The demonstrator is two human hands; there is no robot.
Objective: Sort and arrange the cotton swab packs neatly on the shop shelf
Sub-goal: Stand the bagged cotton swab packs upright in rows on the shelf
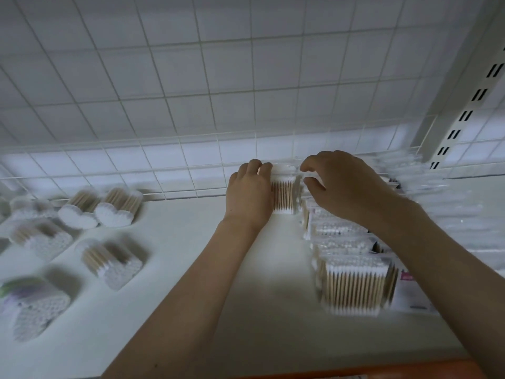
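**Both hands on the back pack, lots of blur on the right**

Whole right side is smeared, so the clear plastic packs [426,192] by the white slotted shelf upright [464,105] are just a glassy haze, can't count them. The right forearm covers part of the row of rectangular clear packs of wooden-stick cotton swabs [352,280] running front to back on the white shelf [246,296]. A white card with a pink label [407,280] pokes out behind the front pack; the writing is too blurry to read. No brand legible anywhere.

The left hand [250,192] grips the left edge of the small clear pack of wooden swabs [284,192] standing at the back, against the white wire grid rail [136,184], fingers curled over its top. The right hand [341,184] sits just beside it on the right, thumb and fingers curled like a pinch on the pack's top corner, though I can't tell for sure that it's actually touching.

On the left, about 6 heart-shaped tubs of swabs [113,206] lie loose, the nearest one [30,305] with a purple-green lid, unreadable and cut off by the frame edge.
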